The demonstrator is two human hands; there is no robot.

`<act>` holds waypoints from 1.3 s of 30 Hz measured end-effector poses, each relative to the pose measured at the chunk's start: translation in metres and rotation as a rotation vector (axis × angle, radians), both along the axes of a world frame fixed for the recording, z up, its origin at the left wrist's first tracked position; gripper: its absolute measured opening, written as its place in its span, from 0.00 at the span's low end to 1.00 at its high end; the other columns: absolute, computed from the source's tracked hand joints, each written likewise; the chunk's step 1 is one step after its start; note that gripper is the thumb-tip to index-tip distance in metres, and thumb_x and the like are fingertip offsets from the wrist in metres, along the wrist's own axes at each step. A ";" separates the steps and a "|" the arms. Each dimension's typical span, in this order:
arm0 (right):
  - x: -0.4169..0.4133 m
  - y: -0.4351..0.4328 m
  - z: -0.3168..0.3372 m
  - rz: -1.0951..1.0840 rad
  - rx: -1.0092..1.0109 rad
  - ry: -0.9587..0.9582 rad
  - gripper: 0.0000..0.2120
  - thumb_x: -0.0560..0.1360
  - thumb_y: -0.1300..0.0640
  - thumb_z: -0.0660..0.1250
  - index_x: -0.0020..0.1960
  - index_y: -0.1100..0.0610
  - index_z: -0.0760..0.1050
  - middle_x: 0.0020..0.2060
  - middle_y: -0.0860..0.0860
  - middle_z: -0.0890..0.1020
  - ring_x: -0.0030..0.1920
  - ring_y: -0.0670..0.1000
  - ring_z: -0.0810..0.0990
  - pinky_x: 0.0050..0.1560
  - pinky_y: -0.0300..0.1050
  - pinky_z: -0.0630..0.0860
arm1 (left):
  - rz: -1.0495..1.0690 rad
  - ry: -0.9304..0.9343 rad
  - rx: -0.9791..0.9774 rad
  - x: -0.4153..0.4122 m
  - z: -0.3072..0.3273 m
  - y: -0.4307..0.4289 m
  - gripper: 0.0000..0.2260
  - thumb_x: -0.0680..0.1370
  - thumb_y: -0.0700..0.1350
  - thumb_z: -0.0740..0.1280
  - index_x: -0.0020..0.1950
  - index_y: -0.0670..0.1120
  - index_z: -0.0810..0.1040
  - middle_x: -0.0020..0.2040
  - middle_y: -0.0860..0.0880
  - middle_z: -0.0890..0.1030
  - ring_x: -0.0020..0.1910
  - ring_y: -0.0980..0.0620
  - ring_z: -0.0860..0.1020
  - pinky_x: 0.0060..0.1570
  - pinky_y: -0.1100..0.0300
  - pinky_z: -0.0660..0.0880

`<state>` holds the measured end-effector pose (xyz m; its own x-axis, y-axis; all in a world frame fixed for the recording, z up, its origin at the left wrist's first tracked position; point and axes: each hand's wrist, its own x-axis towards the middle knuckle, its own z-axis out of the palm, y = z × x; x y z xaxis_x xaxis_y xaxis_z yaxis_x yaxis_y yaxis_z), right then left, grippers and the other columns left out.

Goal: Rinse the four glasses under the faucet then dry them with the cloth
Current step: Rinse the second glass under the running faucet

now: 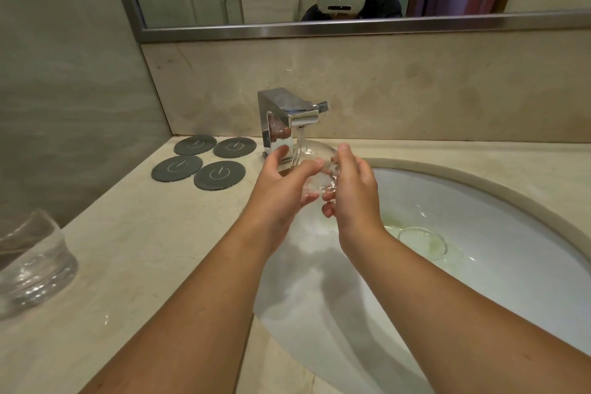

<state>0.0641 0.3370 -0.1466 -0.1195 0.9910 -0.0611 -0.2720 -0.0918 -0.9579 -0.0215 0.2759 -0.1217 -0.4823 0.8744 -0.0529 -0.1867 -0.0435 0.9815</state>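
Gripping glass (315,153) under faucet (287,112), left hand (281,192), right hand (351,193); logoed coasters (219,175).

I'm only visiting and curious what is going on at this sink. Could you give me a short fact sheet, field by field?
place: beige stone counter with an oval sink
faucet: chrome faucet, water running
rinsed glass: clear rinsed glass, under the stream
left hand: left hand holds it from the left
right hand: right hand holds it from the right
second glass: second glass on the counter, far left
coasters: four dark coasters, bare, left of the faucet
cloth: not in view
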 end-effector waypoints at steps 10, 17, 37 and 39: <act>0.005 -0.001 0.005 -0.034 -0.077 0.067 0.16 0.82 0.44 0.68 0.59 0.55 0.79 0.42 0.50 0.83 0.30 0.48 0.72 0.28 0.42 0.68 | -0.077 0.059 -0.033 0.001 -0.002 -0.001 0.39 0.76 0.53 0.79 0.82 0.53 0.63 0.63 0.52 0.82 0.59 0.57 0.80 0.65 0.51 0.78; 0.005 -0.001 0.004 -0.036 -0.037 0.056 0.14 0.81 0.46 0.69 0.59 0.55 0.79 0.46 0.51 0.84 0.34 0.51 0.74 0.32 0.44 0.69 | 0.010 0.105 -0.040 0.001 -0.002 -0.001 0.52 0.61 0.69 0.78 0.81 0.49 0.67 0.66 0.46 0.82 0.55 0.50 0.86 0.48 0.57 0.81; 0.006 0.001 0.004 -0.034 -0.097 0.098 0.13 0.81 0.47 0.66 0.58 0.55 0.79 0.43 0.51 0.83 0.32 0.50 0.73 0.31 0.44 0.68 | -0.032 0.092 -0.068 0.000 -0.005 0.001 0.47 0.69 0.66 0.79 0.82 0.51 0.65 0.69 0.48 0.79 0.61 0.49 0.83 0.55 0.55 0.81; 0.005 0.001 0.003 -0.032 -0.074 0.078 0.13 0.80 0.47 0.66 0.58 0.55 0.79 0.44 0.51 0.83 0.34 0.51 0.73 0.31 0.44 0.68 | -0.015 0.102 -0.068 0.002 -0.004 -0.001 0.54 0.60 0.72 0.78 0.81 0.51 0.66 0.70 0.47 0.80 0.58 0.48 0.85 0.51 0.56 0.81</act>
